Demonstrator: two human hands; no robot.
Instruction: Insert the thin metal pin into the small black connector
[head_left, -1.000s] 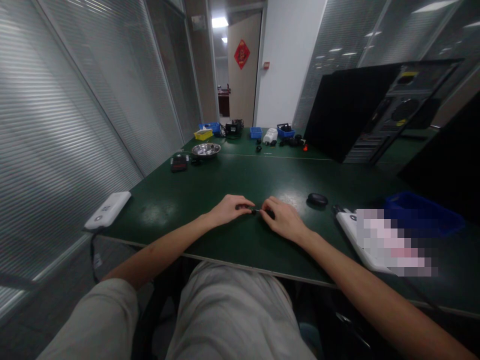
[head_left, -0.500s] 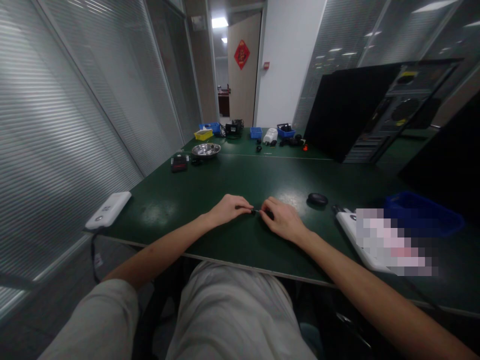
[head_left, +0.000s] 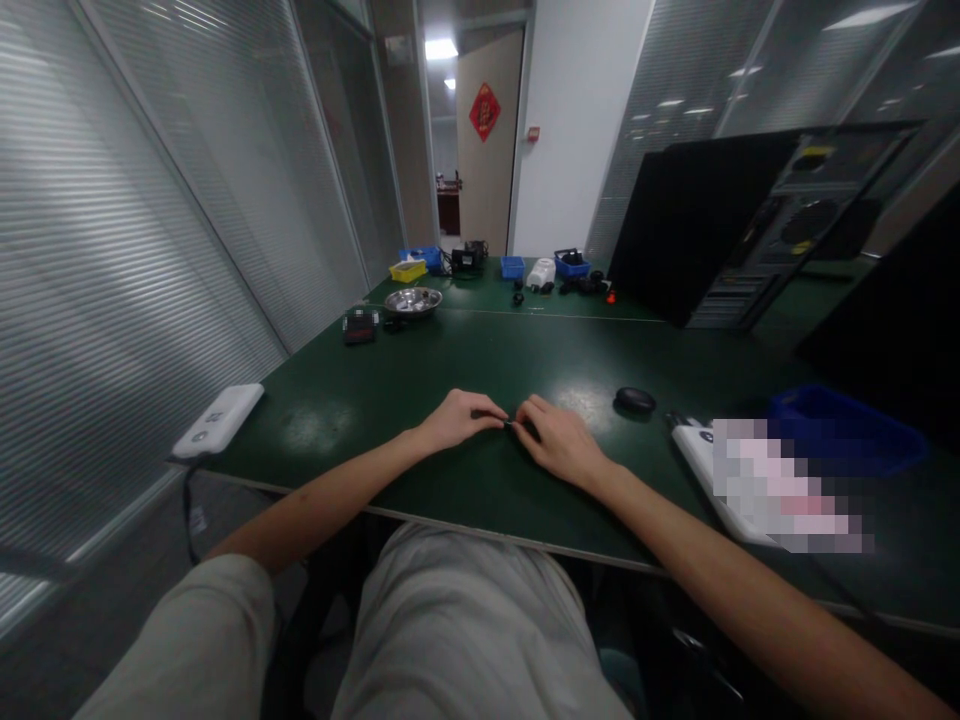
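Over the near middle of the green table [head_left: 442,480], my left hand [head_left: 457,418] pinches a small dark piece [head_left: 508,423] between thumb and fingers. Its exact kind is too small to tell. From the right, my right hand [head_left: 559,435] is closed in a pinch, its fingertips almost meeting those of the left at the piece. Whatever sits inside the right fingers is mostly hidden. A black oval case, perhaps a computer mouse [head_left: 634,401], lies to the right of my right hand.
A white power bank [head_left: 219,420] lies at the left edge; another white device [head_left: 705,480], partly blurred out, is at right by a blue tray [head_left: 847,425]. Farther back are a metal dish [head_left: 412,302], a dark box [head_left: 361,327], small bins and a computer tower [head_left: 705,230].
My right hand has shifted slightly left, closing the gap to the left fingertips. The thin light shaft seen between the hands earlier is now hardly visible. My left hand has stayed put.
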